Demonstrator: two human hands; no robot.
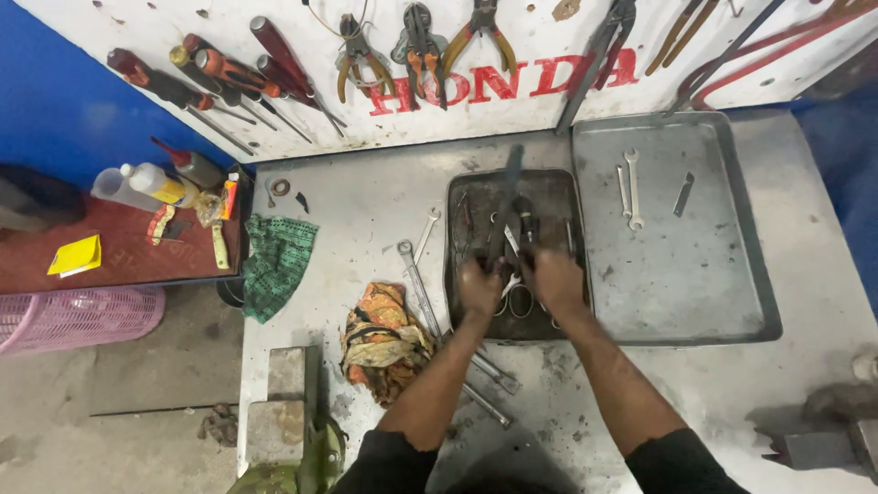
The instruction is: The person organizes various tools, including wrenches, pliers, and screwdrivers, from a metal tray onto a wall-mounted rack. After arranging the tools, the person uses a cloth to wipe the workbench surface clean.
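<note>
Spanning a grimy metal workbench (366,210) under a tool-hung wall board (530,101), both hands (519,284) grip tools inside a dark tray (466,316).

Both bare forearms are stretched forward from the near edge, angled inward so that they converge toward the far middle. The left hand (479,286) and the right hand (554,282) are held close together, side by side, backs turned up, fingers curled downward. Dark sleeves are pushed up at the elbows.
</note>
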